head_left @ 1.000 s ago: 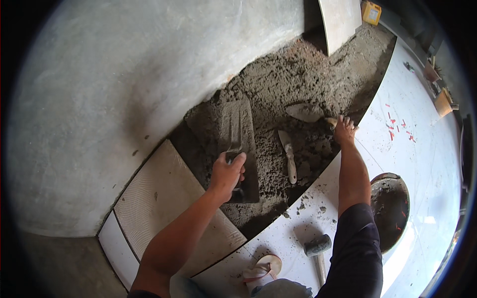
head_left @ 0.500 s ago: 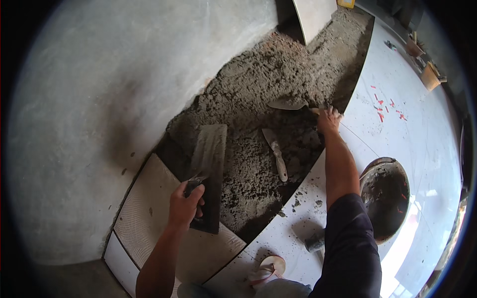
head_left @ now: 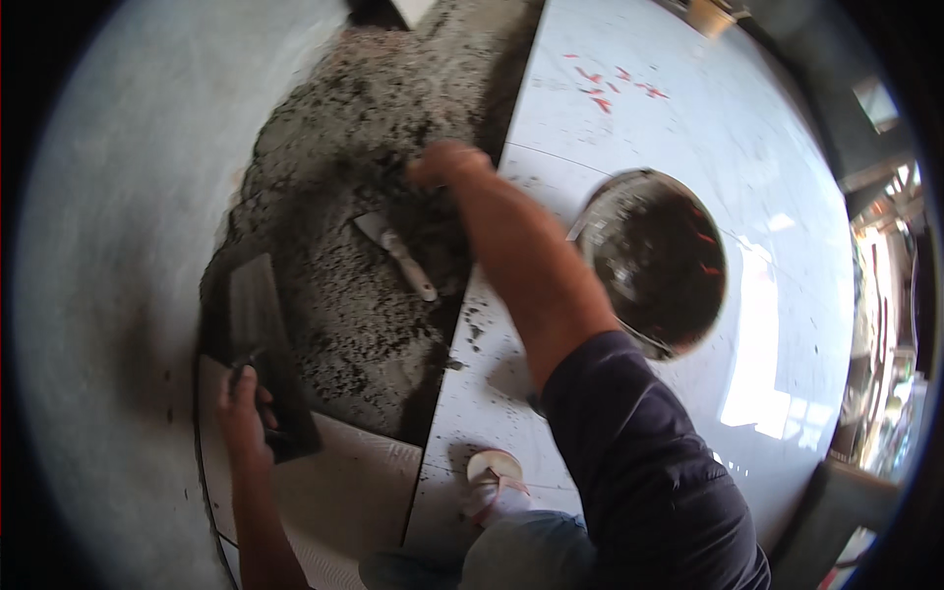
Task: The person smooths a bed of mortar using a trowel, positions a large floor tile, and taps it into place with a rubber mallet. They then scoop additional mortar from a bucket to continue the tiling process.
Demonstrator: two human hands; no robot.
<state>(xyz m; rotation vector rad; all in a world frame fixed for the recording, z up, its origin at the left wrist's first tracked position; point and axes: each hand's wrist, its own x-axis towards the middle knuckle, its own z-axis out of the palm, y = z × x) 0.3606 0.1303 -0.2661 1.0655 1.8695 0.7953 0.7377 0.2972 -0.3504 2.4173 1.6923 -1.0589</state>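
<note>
My left hand [head_left: 246,418] is closed round the handle of a flat rectangular plastering trowel [head_left: 261,305], its blade resting along the edge of the mortar bed. My right hand [head_left: 450,162] reaches across the mortar [head_left: 344,324], fingers curled and smeared by motion. It held a bricklaying trowel a moment earlier; that tool's blade is lost in the blur and behind the hand. Below it a putty knife [head_left: 395,256] with a pale handle lies loose on the rough grey mortar.
On the white floor tiles [head_left: 551,236] to the right stands a bucket [head_left: 654,265] with wet grey mix inside. Red bits [head_left: 600,88] lie scattered farther off. A bare wall [head_left: 128,246] bounds the left side. My sandalled foot [head_left: 492,482] is on the tiles.
The view has swung right, so everything sits farther left. My right hand has moved left over the mortar, and the bricklaying trowel's blade no longer shows. The left hand keeps its plastering trowel.
</note>
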